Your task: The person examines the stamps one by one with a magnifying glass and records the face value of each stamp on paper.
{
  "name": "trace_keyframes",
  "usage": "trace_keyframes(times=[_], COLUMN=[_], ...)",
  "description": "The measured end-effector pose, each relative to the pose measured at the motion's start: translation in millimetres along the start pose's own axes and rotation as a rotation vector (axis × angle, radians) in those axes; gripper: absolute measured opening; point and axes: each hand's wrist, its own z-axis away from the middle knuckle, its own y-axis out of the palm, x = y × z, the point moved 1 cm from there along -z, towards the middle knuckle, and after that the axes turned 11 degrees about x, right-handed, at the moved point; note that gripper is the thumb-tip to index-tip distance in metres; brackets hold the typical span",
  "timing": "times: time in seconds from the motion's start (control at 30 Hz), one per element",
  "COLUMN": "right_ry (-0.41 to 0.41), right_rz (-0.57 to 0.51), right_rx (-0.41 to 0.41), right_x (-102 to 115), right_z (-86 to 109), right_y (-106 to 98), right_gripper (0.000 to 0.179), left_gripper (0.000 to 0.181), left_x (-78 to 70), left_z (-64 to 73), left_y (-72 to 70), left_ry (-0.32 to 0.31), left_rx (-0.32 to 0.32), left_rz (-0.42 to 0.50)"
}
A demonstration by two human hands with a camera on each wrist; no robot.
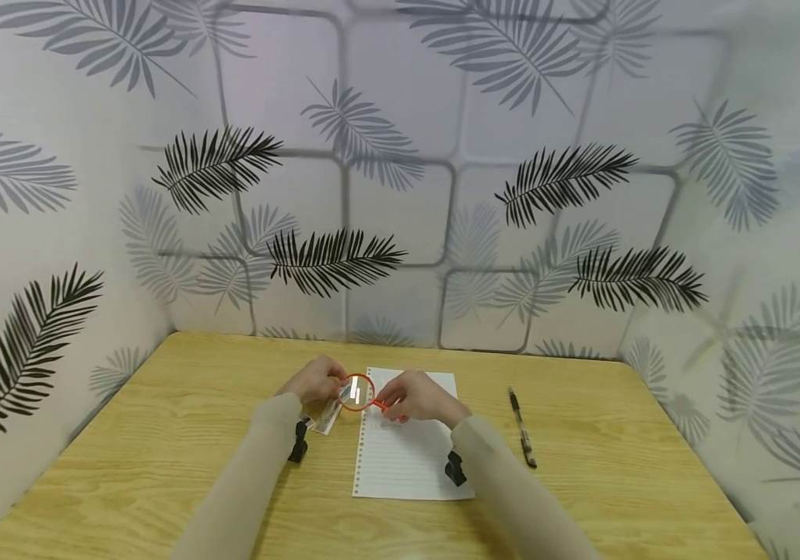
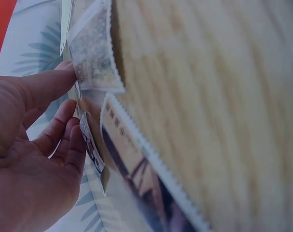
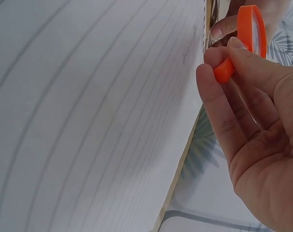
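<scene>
A magnifying glass with an orange-red rim and handle [image 1: 356,392] is in my right hand [image 1: 419,397]. Thumb and fingertips pinch its handle [image 3: 225,70] above a lined, punched sheet of paper [image 1: 414,459]. My left hand [image 1: 316,381] lies just left of the lens, its thumb and fingertips at several postage stamps on the table. In the left wrist view, the thumb meets the edge of a pale stamp [image 2: 93,53]. The fingertips touch near a small dark-printed stamp [image 2: 90,140], and a larger brown stamp [image 2: 136,164] lies beside it.
A black pen [image 1: 522,428] lies to the right of the paper on the wooden table [image 1: 603,482]. Faint handwriting [image 3: 185,50] marks the upper part of the sheet. Leaf-patterned cloth walls [image 1: 400,202] enclose the table at the back and sides.
</scene>
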Motion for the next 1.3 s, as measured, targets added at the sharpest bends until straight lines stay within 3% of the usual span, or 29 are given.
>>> trace_keyframes(times=[0.5, 0.77, 0.93, 1.1, 1.3], right_ry=[-0.02, -0.039, -0.039, -0.017, -0.003], right_rz=[-0.093, -0.115, -0.14, -0.191, -0.17], right_rx=[-0.006, -0.066, -0.105, -0.131, -0.132], right_x=[-2, -9, -16, -22, -28], right_z=[13.9, 22.6, 28.1, 33.8, 40.1], right_y=[1, -1, -2, -5, -10], right_gripper=[0.026, 0.027, 0.026, 0.021, 0.011], left_gripper=[0.015, 0.017, 0.019, 0.03, 0.033], left_x=[-0.2, 0.8, -5.0, -15.6, -29.4], left_z=[6.5, 5.7, 8.8, 15.2, 21.3], left_y=[-0.2, 1.1, 3.4, 7.2, 11.2], left_ry=[0.051, 0.087, 0.098, 0.104, 0.185], left_rx=[0.002, 0.0, 0.016, -0.021, -0.065], left_rz=[-0.036, -0.034, -0.011, 0.072, 0.052])
